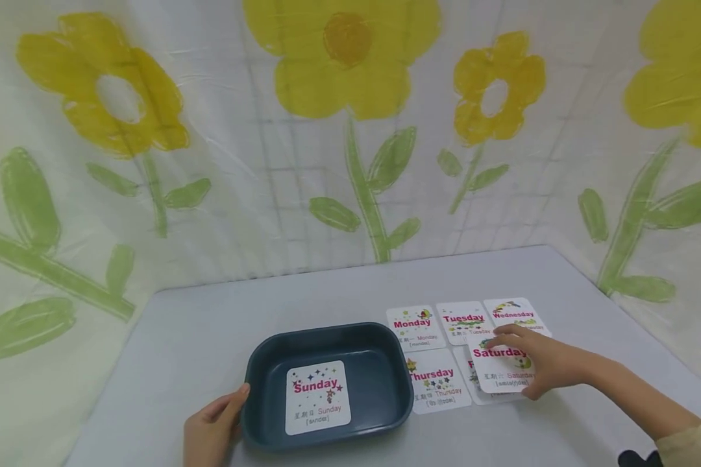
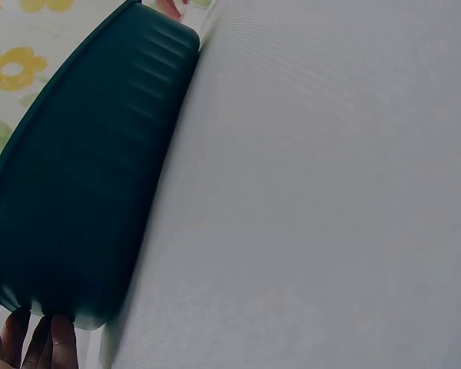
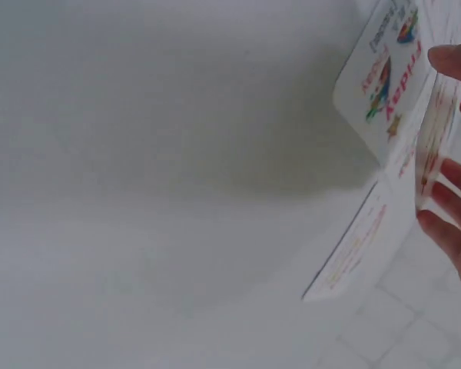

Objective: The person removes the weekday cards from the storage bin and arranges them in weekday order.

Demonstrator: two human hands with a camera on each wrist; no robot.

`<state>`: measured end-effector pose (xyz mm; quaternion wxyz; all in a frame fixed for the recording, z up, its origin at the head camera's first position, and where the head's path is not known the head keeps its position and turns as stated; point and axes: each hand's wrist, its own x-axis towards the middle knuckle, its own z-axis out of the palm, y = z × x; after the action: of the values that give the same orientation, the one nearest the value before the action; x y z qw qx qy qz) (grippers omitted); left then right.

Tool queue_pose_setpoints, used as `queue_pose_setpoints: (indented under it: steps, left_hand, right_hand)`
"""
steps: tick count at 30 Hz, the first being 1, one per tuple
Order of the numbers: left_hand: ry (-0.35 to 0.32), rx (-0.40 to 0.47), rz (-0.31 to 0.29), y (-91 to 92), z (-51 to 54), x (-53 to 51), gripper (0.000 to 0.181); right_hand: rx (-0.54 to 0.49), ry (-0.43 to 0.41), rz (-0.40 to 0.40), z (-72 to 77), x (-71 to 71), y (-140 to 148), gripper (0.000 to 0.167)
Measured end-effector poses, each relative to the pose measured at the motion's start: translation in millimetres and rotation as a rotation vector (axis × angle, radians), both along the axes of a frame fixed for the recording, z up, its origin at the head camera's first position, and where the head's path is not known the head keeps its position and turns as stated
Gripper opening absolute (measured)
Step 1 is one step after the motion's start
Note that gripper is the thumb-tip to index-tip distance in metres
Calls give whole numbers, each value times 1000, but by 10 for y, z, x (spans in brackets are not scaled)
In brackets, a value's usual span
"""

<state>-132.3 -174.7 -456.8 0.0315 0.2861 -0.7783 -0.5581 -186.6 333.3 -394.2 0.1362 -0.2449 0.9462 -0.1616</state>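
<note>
A dark teal tray (image 1: 385, 421) stands on the table, and a square Sunday card (image 1: 318, 415) lies in its left half. My left hand (image 1: 213, 425) touches the tray's left end; in the left wrist view its fingers (image 2: 61, 342) rest against the outer wall. On the right, my right hand (image 1: 552, 360) holds the Saturday card (image 1: 499, 383) by its edges, between thumb and fingers. That card is raised over the Friday card (image 1: 473, 389), covering most of it in the head view. The right wrist view shows the Friday card (image 3: 380, 77) flat below, with the held card edge-on.
Monday (image 1: 415, 334), Tuesday (image 1: 455, 311) and Wednesday (image 1: 511, 308) cards form a back row. The Thursday card (image 1: 441, 395) lies in front, close to the tray's right side. A flower-printed curtain (image 1: 222, 246) hangs behind the white table (image 1: 210, 324).
</note>
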Motion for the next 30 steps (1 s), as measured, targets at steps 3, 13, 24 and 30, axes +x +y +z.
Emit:
queue_pose_setpoints:
  steps: [3, 13, 24, 30]
  left_hand:
    - [-8, -10, 8, -4, -12, 1, 74]
    - [13, 23, 26, -22, -75, -3, 74]
    - [-5, -3, 26, -3, -47, -11, 74]
    - [-3, -3, 25, 8, -36, -13, 76]
  right_hand:
    - [16, 14, -2, -64, -17, 162, 80]
    - [-29, -73, -35, -183, -37, 560, 86]
    - [-8, -97, -49, -312, -53, 740, 93]
    - [7, -84, -48, -309, -36, 736, 94]
